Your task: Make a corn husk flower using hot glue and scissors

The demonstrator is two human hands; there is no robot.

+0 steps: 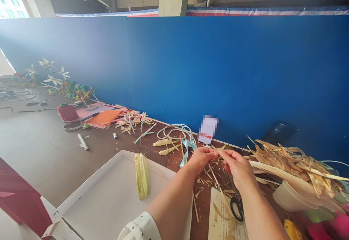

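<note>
My left hand (201, 160) and my right hand (239, 170) meet above the brown table, thumbs and forefingers pinched together. Between the fingertips is a small pale corn husk strip (224, 147), mostly hidden by the fingers. Scissors (236, 208) with black handles lie under my right wrist, partly over a printed sheet of paper (215, 218). Left of my forearm, a flat yellow-green corn husk (142, 178) rests in a shallow white box (109, 200). Rolled husk pieces (170, 149) and a light-blue ribbon (187, 151) lie beyond my left hand.
A phone (207, 132) leans against the blue partition (218, 69). Dried husks (294, 163) are heaped at right, over a white tub (293, 198). Husk flowers (133, 120), orange paper (105, 117) and a red container (67, 112) stand farther left. Scraps litter the table.
</note>
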